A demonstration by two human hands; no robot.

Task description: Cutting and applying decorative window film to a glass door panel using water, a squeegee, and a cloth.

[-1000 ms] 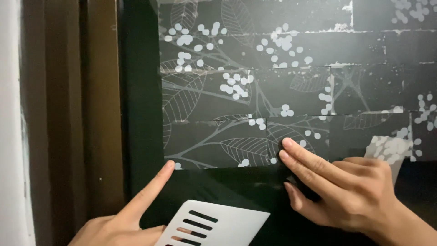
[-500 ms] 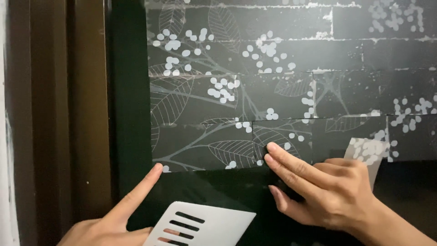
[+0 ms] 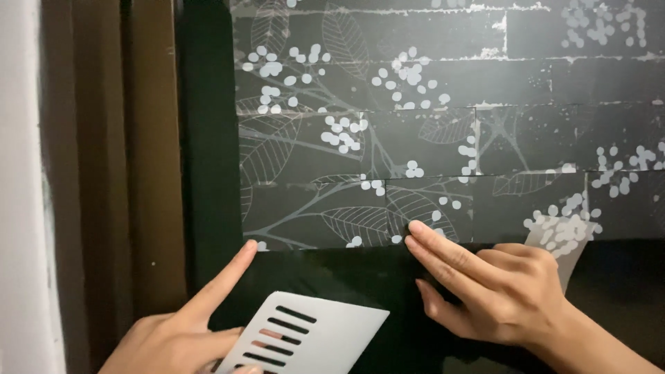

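A dark glass pane (image 3: 208, 173) fills most of the view, smooth and glossy, with a brown wooden frame (image 3: 104, 173) standing upright at its left and a strip of pale wall (image 3: 21, 208) at the far left edge. Stuck across the upper part of the pane is a patterned film (image 3: 429, 131), matte grey, printed with pale leaves, thin branches and clusters of white dots; it lies in overlapping rectangular strips whose seams show ragged white edges. Its lower edge runs straight across, with bare dark glass beneath.

The right hand (image 3: 499, 291) lies flat on the glass, fingers together and stretched out, their tips pressing on the lower edge of the film near the middle. A loose curl of pale backing (image 3: 564, 235) sticks up behind its knuckles.

The left hand (image 3: 187, 332) points with the index finger, whose tip touches the film's lower left corner, while its other fingers hold a white plastic scraper (image 3: 312, 339), flat, wedge-shaped, with a row of slots.
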